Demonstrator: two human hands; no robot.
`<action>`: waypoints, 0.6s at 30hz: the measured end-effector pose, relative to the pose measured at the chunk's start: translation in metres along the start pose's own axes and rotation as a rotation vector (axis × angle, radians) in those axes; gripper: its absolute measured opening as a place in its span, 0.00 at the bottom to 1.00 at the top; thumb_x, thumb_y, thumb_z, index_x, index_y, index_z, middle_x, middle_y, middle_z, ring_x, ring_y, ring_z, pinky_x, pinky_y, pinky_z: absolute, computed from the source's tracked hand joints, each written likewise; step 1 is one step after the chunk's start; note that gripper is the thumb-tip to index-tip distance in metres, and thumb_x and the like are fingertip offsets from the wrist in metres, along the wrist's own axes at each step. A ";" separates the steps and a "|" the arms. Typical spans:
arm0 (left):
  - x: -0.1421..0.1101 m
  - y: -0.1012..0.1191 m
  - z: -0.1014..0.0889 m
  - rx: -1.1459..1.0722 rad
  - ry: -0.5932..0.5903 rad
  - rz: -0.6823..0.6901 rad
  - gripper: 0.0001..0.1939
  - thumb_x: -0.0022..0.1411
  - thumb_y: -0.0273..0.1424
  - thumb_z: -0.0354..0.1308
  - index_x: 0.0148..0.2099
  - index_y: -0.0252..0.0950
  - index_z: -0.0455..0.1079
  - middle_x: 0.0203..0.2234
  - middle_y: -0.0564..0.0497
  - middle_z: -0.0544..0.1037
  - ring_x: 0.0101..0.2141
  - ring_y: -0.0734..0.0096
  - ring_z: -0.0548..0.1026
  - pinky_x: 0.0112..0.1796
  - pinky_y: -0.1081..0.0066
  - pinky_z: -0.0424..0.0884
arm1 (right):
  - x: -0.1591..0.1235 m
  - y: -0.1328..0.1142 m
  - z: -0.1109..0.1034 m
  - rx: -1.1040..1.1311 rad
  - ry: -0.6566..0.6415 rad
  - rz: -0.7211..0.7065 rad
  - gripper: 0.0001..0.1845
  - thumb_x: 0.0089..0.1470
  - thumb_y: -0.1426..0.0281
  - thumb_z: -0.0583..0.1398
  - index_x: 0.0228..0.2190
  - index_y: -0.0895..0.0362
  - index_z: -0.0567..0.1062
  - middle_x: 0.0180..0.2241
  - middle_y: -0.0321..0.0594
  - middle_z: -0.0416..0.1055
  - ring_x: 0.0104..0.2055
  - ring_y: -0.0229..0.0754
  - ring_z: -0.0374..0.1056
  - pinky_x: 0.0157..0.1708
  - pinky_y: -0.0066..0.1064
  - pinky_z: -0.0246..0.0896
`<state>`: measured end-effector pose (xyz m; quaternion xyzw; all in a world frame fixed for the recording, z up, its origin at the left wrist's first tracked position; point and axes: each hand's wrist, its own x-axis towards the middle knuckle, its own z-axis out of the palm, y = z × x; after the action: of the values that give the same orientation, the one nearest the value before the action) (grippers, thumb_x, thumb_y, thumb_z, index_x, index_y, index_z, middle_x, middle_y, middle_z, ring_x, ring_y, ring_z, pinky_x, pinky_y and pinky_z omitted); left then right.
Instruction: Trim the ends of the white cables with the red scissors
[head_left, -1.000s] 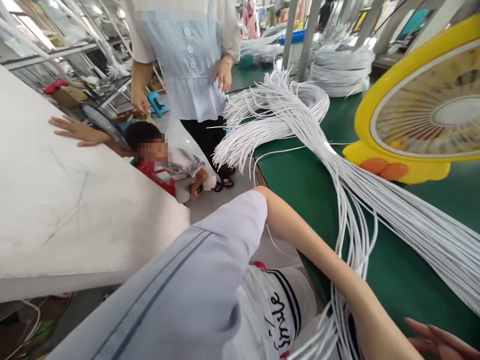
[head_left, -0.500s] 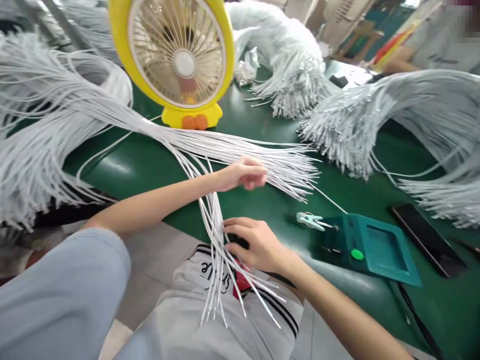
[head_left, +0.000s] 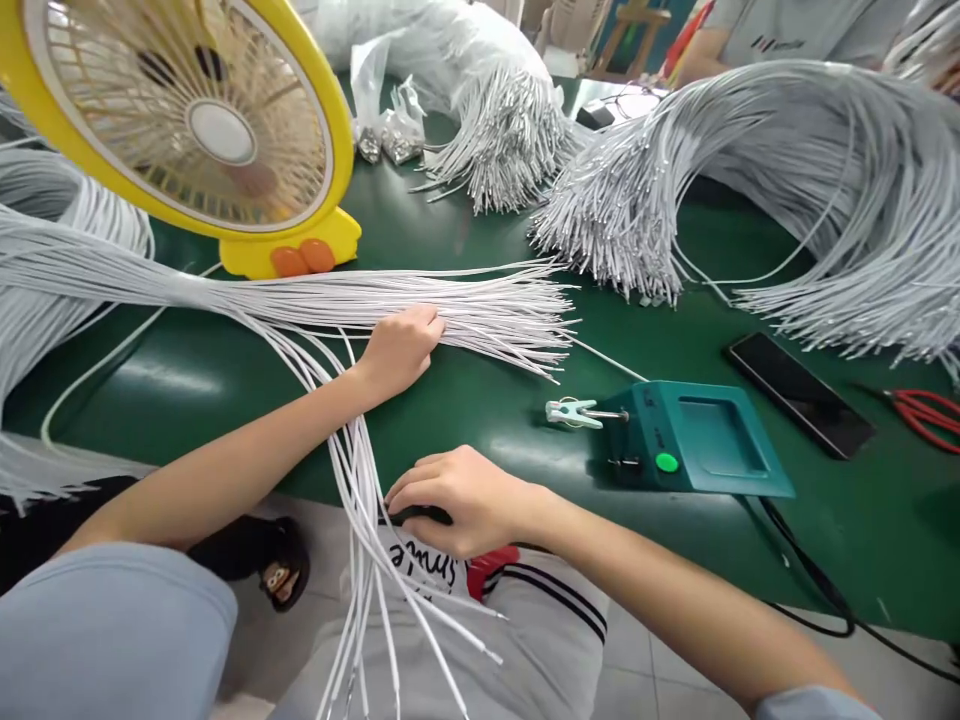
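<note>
A long bundle of white cables (head_left: 495, 315) lies across the green table, its loose ends fanned out to the right. My left hand (head_left: 401, 350) is closed at the bundle's front edge, fingers curled onto the cables; its fingertips are partly hidden. A smaller group of white cables (head_left: 356, 480) splits off, passes under my left forearm and hangs over the table edge above my lap. Beside these hanging cables is my right hand (head_left: 465, 500), fingers bent and thumb apart, with a gap between them. Its fingertips are close to the cables; whether they touch is unclear.
A yellow fan (head_left: 341, 170) stands at back left. Larger cable coils (head_left: 615, 220) lie behind and right. A teal device (head_left: 772, 470) with a green button and a clip (head_left: 574, 412) sits right, near a phone (head_left: 799, 390) and red-handled pliers (head_left: 926, 415). Another person (head_left: 787, 35) is across the table.
The view has shifted, so the table things appear further left. My left hand has come down onto the bundle's front edge. My right hand has drawn slightly away from the hanging cables.
</note>
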<state>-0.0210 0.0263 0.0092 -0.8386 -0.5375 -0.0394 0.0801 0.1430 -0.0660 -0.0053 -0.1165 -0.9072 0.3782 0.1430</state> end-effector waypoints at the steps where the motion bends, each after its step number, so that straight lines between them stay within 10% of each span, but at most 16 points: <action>1: 0.000 0.000 0.001 0.002 0.004 0.006 0.14 0.61 0.19 0.43 0.39 0.31 0.70 0.35 0.43 0.73 0.39 0.59 0.72 0.29 0.68 0.60 | 0.000 0.000 -0.001 0.011 0.002 0.005 0.11 0.55 0.71 0.54 0.37 0.55 0.75 0.42 0.34 0.77 0.41 0.37 0.71 0.38 0.25 0.61; 11: -0.018 0.015 -0.014 -0.787 0.130 0.162 0.13 0.63 0.36 0.52 0.37 0.34 0.74 0.24 0.49 0.75 0.23 0.73 0.69 0.27 0.73 0.64 | 0.002 0.014 -0.015 0.236 0.101 0.165 0.13 0.54 0.74 0.54 0.38 0.61 0.76 0.31 0.39 0.76 0.26 0.32 0.65 0.29 0.24 0.62; 18: -0.040 0.035 -0.059 -1.395 -0.368 0.510 0.09 0.60 0.31 0.57 0.35 0.36 0.79 0.19 0.48 0.72 0.20 0.74 0.66 0.24 0.73 0.62 | 0.001 0.020 -0.018 0.374 0.145 0.190 0.08 0.52 0.69 0.58 0.33 0.59 0.75 0.35 0.39 0.74 0.38 0.39 0.69 0.34 0.27 0.65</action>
<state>-0.0050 -0.0337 0.0576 -0.7862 -0.1827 -0.2096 -0.5520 0.1500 -0.0403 -0.0072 -0.1999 -0.7934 0.5424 0.1906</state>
